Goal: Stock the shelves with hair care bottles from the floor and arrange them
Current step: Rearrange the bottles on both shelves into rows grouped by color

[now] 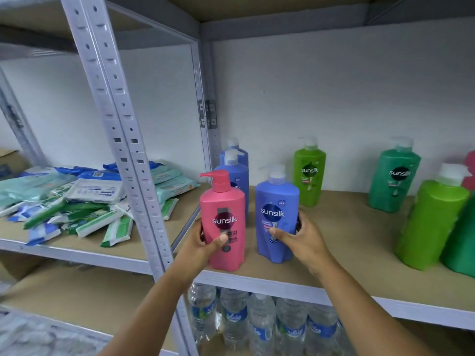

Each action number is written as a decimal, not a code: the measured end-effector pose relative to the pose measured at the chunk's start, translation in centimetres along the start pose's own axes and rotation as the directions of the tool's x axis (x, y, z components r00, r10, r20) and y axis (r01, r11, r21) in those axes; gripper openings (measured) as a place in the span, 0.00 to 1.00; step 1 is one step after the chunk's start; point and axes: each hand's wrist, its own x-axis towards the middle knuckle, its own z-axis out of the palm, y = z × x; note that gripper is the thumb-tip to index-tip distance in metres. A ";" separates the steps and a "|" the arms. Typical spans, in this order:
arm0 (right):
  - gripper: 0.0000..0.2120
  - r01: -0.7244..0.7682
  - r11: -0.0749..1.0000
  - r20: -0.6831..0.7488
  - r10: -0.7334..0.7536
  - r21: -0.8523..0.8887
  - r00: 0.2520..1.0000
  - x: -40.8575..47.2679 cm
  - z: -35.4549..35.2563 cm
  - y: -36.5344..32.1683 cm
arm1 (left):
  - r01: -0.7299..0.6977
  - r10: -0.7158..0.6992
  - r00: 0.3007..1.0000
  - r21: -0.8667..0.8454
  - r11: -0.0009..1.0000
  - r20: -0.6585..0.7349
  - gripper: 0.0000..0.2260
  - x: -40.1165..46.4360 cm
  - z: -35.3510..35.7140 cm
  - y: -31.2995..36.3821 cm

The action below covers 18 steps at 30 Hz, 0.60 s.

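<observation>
The shelf carries the Sunsilk bottles upright, long axes vertical, labels facing out toward its front edge. Largest in view, 2 light green bottles: one near the right end, one toward the back. A teal bottle stands at the back right. The blue bottle sits near the front edge, the right hand wrapped round its lower body, thumb on the label. The pink bottle stands at the front left corner, beside the steel upright, its pump spout pointing left; the left hand grips its base. 2 more blue bottles stand behind it.

Risk, as I judge it: the pink bottle's base is close to the front edge, so a nudge outward could tip it off, or pushing it back could knock the blue ones behind.
</observation>
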 end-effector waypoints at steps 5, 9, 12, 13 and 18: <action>0.25 -0.002 0.999 0.056 0.000 0.033 0.998 1.4 3.0 0.3 | -0.005 0.005 0.999 -0.005 1.000 -0.039 0.18 0.0 -1.8 -0.4; 0.25 0.004 0.998 0.092 -0.009 0.058 0.996 2.2 4.4 0.6 | -0.008 0.009 0.999 0.005 1.000 -0.040 0.23 0.0 -2.8 -0.9; 0.26 0.008 0.997 0.108 -0.016 0.073 0.994 2.3 4.7 0.5 | -0.002 0.002 1.000 0.009 1.000 -0.025 0.26 0.0 -3.1 -1.0; 0.26 0.004 0.997 0.114 -0.012 0.071 0.993 2.3 4.7 0.5 | 0.001 -0.001 1.000 0.008 1.000 -0.027 0.26 0.1 -3.1 -1.0; 0.31 -0.006 0.999 0.132 0.010 -0.033 0.991 1.6 3.5 -0.1 | 0.001 -0.002 0.999 -0.011 1.000 -0.053 0.27 -0.2 -2.8 -1.1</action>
